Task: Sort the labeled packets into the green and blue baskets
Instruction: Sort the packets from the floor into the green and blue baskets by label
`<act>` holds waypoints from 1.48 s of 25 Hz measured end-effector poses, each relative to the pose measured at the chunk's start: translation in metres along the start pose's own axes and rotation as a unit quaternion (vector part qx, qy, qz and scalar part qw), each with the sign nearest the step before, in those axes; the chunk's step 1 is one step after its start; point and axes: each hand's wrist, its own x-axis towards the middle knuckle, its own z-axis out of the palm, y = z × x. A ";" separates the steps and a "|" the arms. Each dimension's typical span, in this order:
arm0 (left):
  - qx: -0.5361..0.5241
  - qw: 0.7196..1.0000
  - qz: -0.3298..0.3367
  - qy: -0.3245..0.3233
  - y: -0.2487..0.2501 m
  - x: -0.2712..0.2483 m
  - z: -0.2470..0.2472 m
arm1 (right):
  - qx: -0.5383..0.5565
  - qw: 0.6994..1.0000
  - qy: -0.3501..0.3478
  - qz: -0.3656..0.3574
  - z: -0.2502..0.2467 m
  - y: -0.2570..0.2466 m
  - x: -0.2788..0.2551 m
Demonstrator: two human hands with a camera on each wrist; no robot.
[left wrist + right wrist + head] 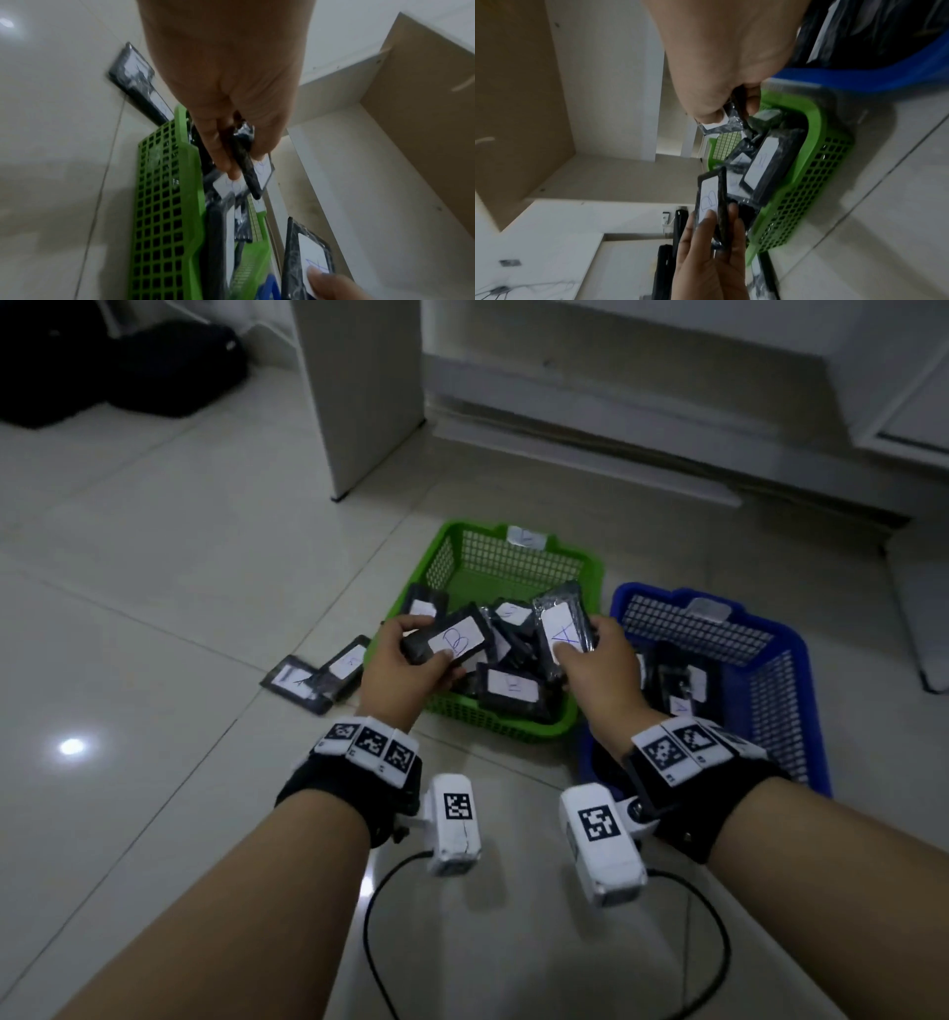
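Observation:
My left hand (405, 654) pinches a black packet labeled B (447, 642) over the near left part of the green basket (590, 567), thumb on its white label. That packet shows edge-on in the left wrist view (246, 162) and face-on in the right wrist view (709, 196). My right hand (601, 660) grips a black packet labeled A (562, 624) above the green basket's right side, thumb on the label; this one also appears low in the left wrist view (308, 257). Several labeled packets lie in the green basket. The blue basket (791, 660) to the right holds a few more.
Two labeled packets (321, 677) lie on the tiled floor just left of the green basket. A white furniture panel (359, 392) and low shelving stand behind the baskets. Dark bags (118, 367) sit at the far left. A black cable (375, 916) loops on the floor near me.

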 end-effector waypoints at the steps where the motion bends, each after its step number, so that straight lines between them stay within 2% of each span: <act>1: 0.045 0.999 0.009 0.023 -0.005 0.002 0.008 | -0.002 1.000 0.013 0.013 -0.008 0.007 0.005; 4: 0.229 0.972 0.020 0.044 -0.014 0.006 0.025 | -0.020 0.997 0.050 0.053 -0.028 0.027 0.014; 8: 0.392 0.917 0.070 0.017 -0.014 0.019 0.033 | -0.038 0.988 0.115 0.099 -0.051 0.037 0.019; 10: 0.489 0.868 0.089 0.014 -0.010 0.026 0.038 | -0.060 0.985 0.119 0.107 -0.063 0.040 0.017; 12: 0.571 0.818 0.068 -0.002 -0.002 0.030 0.042 | -0.095 0.985 0.104 0.101 -0.071 0.046 0.014; 16: 0.682 0.723 0.032 -0.109 0.022 0.046 0.043 | -0.171 0.979 0.052 0.095 -0.070 0.056 0.011; 18: 0.713 0.678 0.033 -0.175 0.035 0.056 0.046 | -0.189 0.975 0.055 0.106 -0.067 0.051 0.008; 20: 0.732 0.637 0.037 -0.240 0.046 0.064 0.048 | -0.266 0.959 0.049 0.080 -0.061 0.042 0.001; 22: 0.740 0.609 0.064 -0.276 0.055 0.071 0.045 | -0.287 0.957 0.015 0.028 -0.049 0.031 -0.002; 24: 0.727 0.605 0.093 -0.311 0.068 0.077 0.034 | -0.275 0.960 -0.047 -0.024 -0.034 0.014 -0.004; 26: 0.706 0.617 0.116 -0.326 0.085 0.086 0.016 | -0.256 0.958 -0.108 -0.074 -0.014 -0.005 -0.004; 30: 0.663 0.688 0.105 -0.274 0.104 0.114 -0.053 | -0.240 0.939 -0.192 -0.155 0.052 -0.044 -0.009; 33: 0.632 0.738 0.069 -0.226 0.080 0.136 -0.114 | -0.264 0.906 -0.237 -0.230 0.111 -0.063 -0.006; 35: 0.631 0.744 0.043 -0.215 0.049 0.147 -0.154 | -0.290 0.878 -0.269 -0.271 0.156 -0.071 0.005; 37: 0.627 0.747 0.031 -0.217 0.016 0.150 -0.182 | -0.349 0.840 -0.307 -0.279 0.197 -0.075 0.019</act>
